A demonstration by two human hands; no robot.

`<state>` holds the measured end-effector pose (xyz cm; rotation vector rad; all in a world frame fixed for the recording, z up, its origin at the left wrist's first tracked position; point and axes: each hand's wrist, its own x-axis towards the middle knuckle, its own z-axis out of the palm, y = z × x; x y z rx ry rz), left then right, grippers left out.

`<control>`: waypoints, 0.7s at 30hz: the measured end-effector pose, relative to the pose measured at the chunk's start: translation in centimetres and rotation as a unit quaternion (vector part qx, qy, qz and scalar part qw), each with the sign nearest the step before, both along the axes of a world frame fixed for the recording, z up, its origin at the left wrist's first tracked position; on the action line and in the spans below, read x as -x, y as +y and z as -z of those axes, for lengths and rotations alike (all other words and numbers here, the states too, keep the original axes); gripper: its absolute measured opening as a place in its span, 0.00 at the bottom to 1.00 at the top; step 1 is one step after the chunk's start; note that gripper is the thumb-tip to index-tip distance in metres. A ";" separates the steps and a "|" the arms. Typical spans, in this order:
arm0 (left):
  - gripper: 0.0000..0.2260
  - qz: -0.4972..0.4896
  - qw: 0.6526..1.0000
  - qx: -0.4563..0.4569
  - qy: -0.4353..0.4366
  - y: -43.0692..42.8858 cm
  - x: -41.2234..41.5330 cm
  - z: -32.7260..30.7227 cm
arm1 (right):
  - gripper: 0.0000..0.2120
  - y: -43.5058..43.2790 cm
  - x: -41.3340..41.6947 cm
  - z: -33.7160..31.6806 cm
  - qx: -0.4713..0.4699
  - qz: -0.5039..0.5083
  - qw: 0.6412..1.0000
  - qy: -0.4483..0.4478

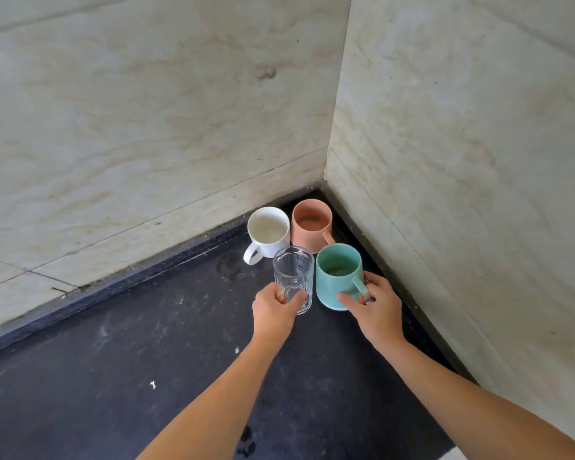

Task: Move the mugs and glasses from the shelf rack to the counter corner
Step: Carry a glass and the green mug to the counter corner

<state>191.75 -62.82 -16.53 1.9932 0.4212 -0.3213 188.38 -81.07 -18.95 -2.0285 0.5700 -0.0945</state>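
Pale, veined stone tiling is being shown on the left wall (130, 127), its grout lines running slantwise down to a dark upstand at the base. A dark, speckled counter (113, 376), scuffed and dotted with pale flecks, is being seen spreading from that wall across to the corner. Near the corner, a white mug (269, 231) is being left standing upright, its handle turned out toward the left front. Just in front of it, a clear glass (293, 278) is being gripped low on its side by the left hand (274, 310), fingers and thumb closed around it; whether its base is touching the counter cannot be told. Deepest in the corner, a terracotta mug (312, 225) is being seen upright, close beside the white one. Further right, a teal mug (337, 275) is being held by the right hand (375, 307), fingers closed at its handle and thumb against its body. A second tiled wall (478, 161) is being seen closing the corner on the right.
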 end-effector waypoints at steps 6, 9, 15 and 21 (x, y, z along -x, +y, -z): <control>0.20 0.025 1.000 -0.015 0.002 -0.5 0.1 0.9 | 0.18 -0.7 -0.2 1.3 0.011 -0.047 0.999 -0.003; 0.20 0.023 0.999 -0.037 0.018 -0.5 0.2 1.3 | 0.14 -1.2 0.0 1.9 0.038 -0.074 0.996 0.017; 0.12 0.044 0.996 -0.075 0.015 -0.6 0.7 1.0 | 0.11 -1.6 0.8 2.0 0.067 -0.092 0.992 0.045; 0.15 0.172 0.959 -0.223 -0.026 1.6 3.5 -0.3 | 0.25 -1.5 3.6 -1.3 0.220 -0.148 0.948 0.177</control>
